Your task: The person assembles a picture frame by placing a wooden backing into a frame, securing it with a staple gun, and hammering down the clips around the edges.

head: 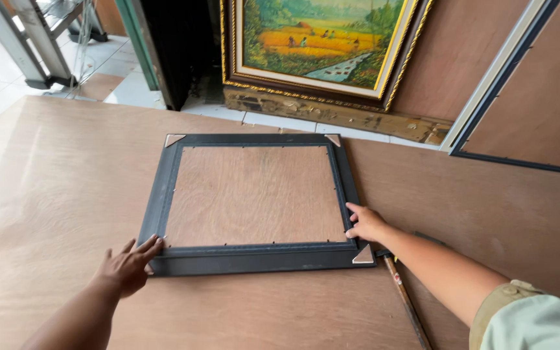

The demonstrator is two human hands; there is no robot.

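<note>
Nearest the camera, two bare forearms reach forward over a broad plywood worktop (pixel 46 194), its surface pale brown, matte and finely grained. Between the hands lies a dark picture frame (pixel 254 258), face down and flat, its long axis running left to right across the person's front. The left hand (pixel 126 266) rests open at the frame's near left corner, fingers spread against the outer edge, gripping nothing. The right hand (pixel 365 223) lies loosely flat on the right rail, fingertips on the inner edge near the near right corner; it clasps nothing either. Both hands touch the frame, so neither is clearly nearer. Small metal triangles cap the corners, one (pixel 363 255) just beside the right hand. A plywood backing board (pixel 254 194) fills the frame, held by small tabs along the rim. A slim wooden-handled tool (pixel 404 298) lies on the worktop under the right forearm. Farther off, a gilt-framed landscape painting (pixel 322 39) leans against a wall, and a metal stepladder (pixel 27 45) stands on white tiles at far left.
</note>
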